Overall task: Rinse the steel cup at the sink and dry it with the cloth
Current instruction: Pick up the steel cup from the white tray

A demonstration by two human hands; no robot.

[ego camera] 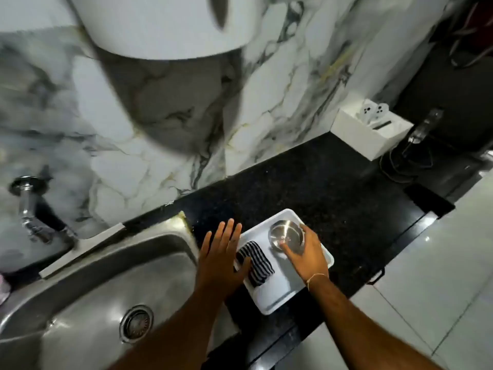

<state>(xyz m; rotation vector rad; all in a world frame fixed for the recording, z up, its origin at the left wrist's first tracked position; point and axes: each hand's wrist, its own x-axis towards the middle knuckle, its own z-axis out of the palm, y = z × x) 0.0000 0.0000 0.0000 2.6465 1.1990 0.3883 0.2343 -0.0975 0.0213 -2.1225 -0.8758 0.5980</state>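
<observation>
item: steel cup (286,234), round, shiny, mouth up, standing in the far part of a white tray (280,295). the tray lies on a black speckled counter (333,188), just right of the sink.

item: right hand (306,256), reaching in from the lower right, fingers curled around the near and right side of the cup, thumb at its near rim; the cup is gripped and, as far as can be told, rests on the tray. a thin thread band sits at the wrist.

item: left hand (222,259), fingers spread wide and flat, holding nothing, over the left edge of the tray and the counter strip by the sink; its thumb lies against the cloth.

item: cloth (257,261), folded, dark and white stripes, lying in the left part of the tray, just beside the cup but apart from it.

item: steel sink (106,284), one basin, round drain strainer (136,323) near its front.

item: chrome tap (29,206), mounted on the marble-patterned wall (160,145), left of the basin.

item: white box (370,129), far right corner of the counter, against the wall, well apart from the tray.
</observation>
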